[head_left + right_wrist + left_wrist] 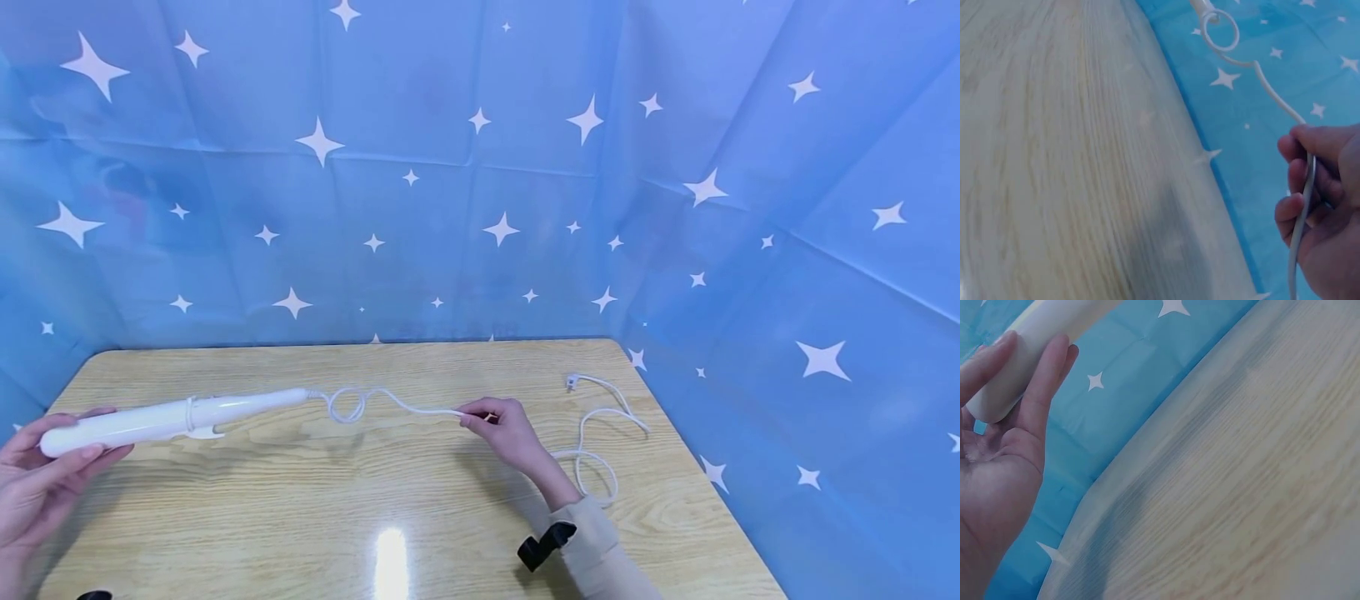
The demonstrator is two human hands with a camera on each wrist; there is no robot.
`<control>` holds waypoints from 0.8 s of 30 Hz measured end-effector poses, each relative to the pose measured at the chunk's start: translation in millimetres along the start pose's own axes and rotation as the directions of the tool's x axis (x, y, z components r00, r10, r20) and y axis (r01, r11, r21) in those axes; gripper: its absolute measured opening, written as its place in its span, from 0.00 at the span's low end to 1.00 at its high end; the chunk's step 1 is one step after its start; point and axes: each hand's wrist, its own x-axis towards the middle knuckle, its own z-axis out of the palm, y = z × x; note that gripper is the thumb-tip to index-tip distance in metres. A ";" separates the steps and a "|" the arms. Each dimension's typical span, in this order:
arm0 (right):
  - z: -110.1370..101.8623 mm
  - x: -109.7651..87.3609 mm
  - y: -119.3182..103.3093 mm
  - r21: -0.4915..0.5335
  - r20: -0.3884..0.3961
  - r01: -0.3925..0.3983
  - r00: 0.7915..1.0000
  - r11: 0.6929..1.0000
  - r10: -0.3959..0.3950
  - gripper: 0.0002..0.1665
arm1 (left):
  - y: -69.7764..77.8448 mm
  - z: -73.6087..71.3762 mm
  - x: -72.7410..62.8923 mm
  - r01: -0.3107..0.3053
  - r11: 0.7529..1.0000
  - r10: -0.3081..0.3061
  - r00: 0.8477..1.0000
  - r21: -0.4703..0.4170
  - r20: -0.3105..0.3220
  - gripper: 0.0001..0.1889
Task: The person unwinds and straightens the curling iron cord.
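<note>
A white curling iron (150, 421) is held up off the table at the left, its rounded end in my left hand (52, 475). In the left wrist view the thumb and fingers of the left hand (1010, 437) grip that rounded end. The iron points right, with a ring and a small lever near its middle. From its narrow end runs a white cord (408, 407) with a loop in it. My right hand (502, 429) pinches the cord between thumb and fingers; in the right wrist view the cord (1279, 97) passes down across the palm.
Beyond the right hand, the rest of the cord lies in loose curves on the wooden table (315, 517), ending in a plug (572, 382) at the back right. Blue star-printed curtains (420, 233) stand behind and to the right. A black strap (546, 546) is on the right wrist.
</note>
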 end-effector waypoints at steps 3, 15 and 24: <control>-1.0 -1.3 3.9 -0.020 -0.009 -0.022 1.000 1.000 0.022 0.09 | 0.3 -0.5 -1.5 0.001 1.000 -0.001 1.000 0.002 0.000 0.26; 7.0 -4.0 7.6 -0.019 0.094 -0.035 0.995 0.999 0.037 0.12 | -2.2 12.5 5.2 -0.019 1.000 0.019 1.000 0.004 -0.001 0.22; 44.6 9.3 -12.1 0.076 0.173 -0.031 0.985 0.997 0.017 0.20 | -3.8 11.7 8.6 0.010 1.000 -0.011 0.994 0.014 0.113 0.22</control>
